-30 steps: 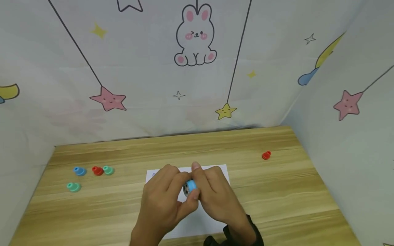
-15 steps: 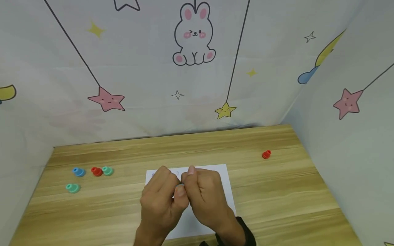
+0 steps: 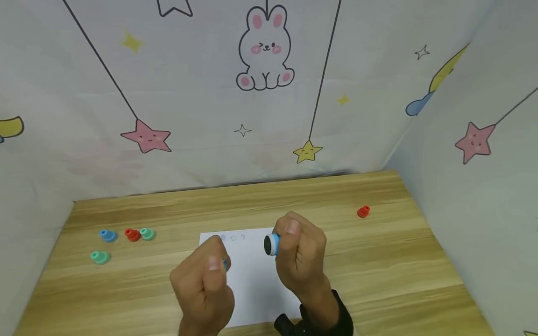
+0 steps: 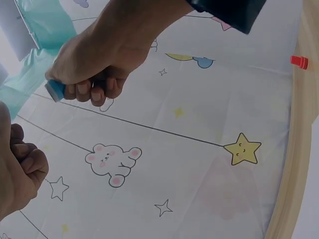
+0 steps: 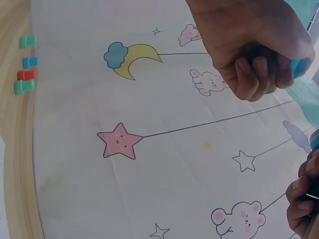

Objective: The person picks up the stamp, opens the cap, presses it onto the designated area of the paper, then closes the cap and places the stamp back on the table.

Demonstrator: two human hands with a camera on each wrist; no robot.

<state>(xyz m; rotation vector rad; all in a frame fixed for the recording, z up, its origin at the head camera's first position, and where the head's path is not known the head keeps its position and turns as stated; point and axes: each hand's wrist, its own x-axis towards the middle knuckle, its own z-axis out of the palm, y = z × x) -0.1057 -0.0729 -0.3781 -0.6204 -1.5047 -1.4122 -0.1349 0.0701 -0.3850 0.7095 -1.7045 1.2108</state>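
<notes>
Both hands are raised above a white sheet of paper [image 3: 256,289], apart from each other. My right hand [image 3: 302,261] grips a small blue stamp piece [image 3: 271,244] with a white rim and a dark round end, which points toward the left hand. In the left wrist view this blue piece [image 4: 56,90] sticks out past the thumb. My left hand [image 3: 203,284] is curled around another small blue piece [image 3: 225,264], mostly hidden by the fingers; the right wrist view shows its blue end [image 5: 299,67]. Several faint small prints [image 3: 233,237] mark the sheet's far edge.
On the table [image 3: 126,298], to the left, stand a blue stamp [image 3: 108,235], a red stamp [image 3: 132,234] and two green stamps [image 3: 147,234]. Another red stamp [image 3: 364,212] is at the far right. Printed cloth walls [image 3: 201,93] enclose the back and sides.
The hands were together around the blue stamp. Now they have parted, the left moving left and the right moving right, each with a blue piece, and the dark round end has come into view.
</notes>
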